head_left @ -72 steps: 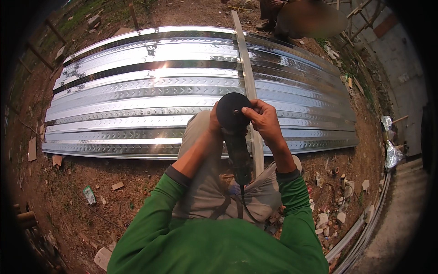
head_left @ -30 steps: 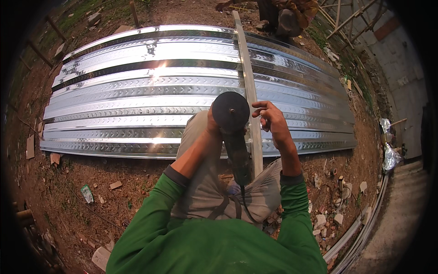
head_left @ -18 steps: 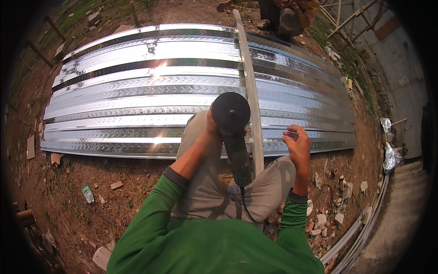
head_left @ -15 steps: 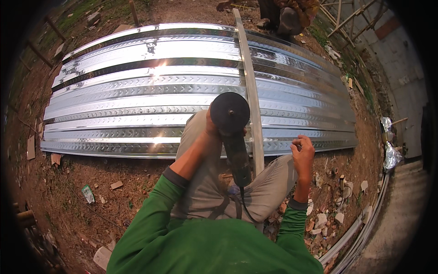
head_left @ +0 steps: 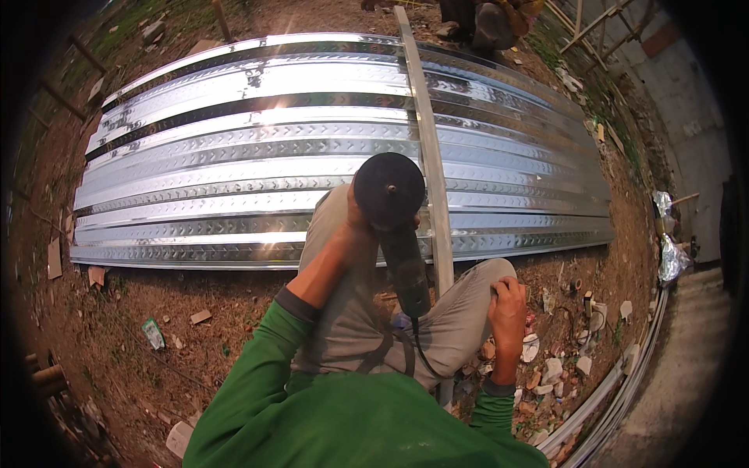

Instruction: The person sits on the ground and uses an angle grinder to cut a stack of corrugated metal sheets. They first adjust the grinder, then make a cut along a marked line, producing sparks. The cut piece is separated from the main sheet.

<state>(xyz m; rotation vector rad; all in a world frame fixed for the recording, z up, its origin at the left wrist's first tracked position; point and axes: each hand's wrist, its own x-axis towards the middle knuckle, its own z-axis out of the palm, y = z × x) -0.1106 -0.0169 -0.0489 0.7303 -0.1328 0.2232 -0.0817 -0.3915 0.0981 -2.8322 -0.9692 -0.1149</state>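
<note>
My left hand [head_left: 362, 226] is closed around the front part of an angle grinder [head_left: 404, 269], mostly hidden behind the tool. Its dark round disc [head_left: 388, 187] faces up toward me, and a black cord [head_left: 420, 347] runs from the tail end over my lap. Under and beyond the grinder lies a wide, shiny corrugated metal sheet [head_left: 226, 164] with ridges and embossed arrow marks. A long straight bar [head_left: 427, 148] lies across the sheet, just right of the disc. My right hand [head_left: 508, 312] rests at my right knee with its fingers bent; nothing shows in it.
At the far side is a crouching person [head_left: 495, 27], partly cut off. Broken stones and rubble [head_left: 550, 370] lie on the soil at my right. Long metal strips [head_left: 624, 382] run along the right side by a grey wall [head_left: 686, 148]. Wooden stakes [head_left: 66, 100] stand at the far left.
My right hand has come down from above the sheet's near edge to my right knee. The grinder stays in my left hand, nearly in the same place.
</note>
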